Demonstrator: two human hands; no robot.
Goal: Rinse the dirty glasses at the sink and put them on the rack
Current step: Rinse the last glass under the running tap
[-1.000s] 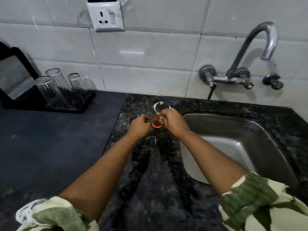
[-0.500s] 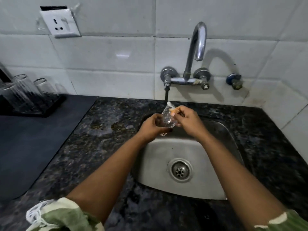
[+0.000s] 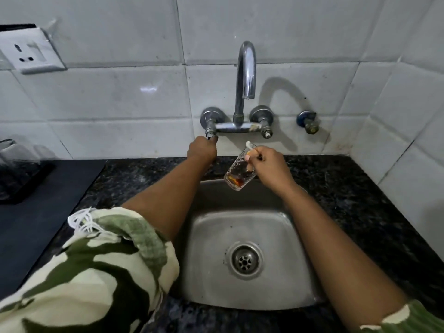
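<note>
My right hand (image 3: 269, 164) grips a clear patterned glass (image 3: 237, 174) by its rim, tilted over the back of the steel sink (image 3: 283, 227); orange-brown residue sits in the glass's bottom. My left hand (image 3: 201, 150) is closed around the left tap handle (image 3: 209, 123) of the chrome wall faucet (image 3: 245, 75). No water is seen running. A black rack (image 3: 21, 179) at the far left holds upturned clear glasses (image 3: 12, 152), partly cut off by the frame edge.
Dark speckled granite counter (image 3: 360, 200) surrounds the sink. A dark mat (image 3: 31, 227) covers the counter on the left. A white wall socket (image 3: 28, 54) sits on the tiled wall at upper left. A second small valve (image 3: 308, 121) is right of the faucet.
The glass went from the counter to over the sink. My left hand let go of it and moved up to the left tap handle; my right hand alone holds the glass.
</note>
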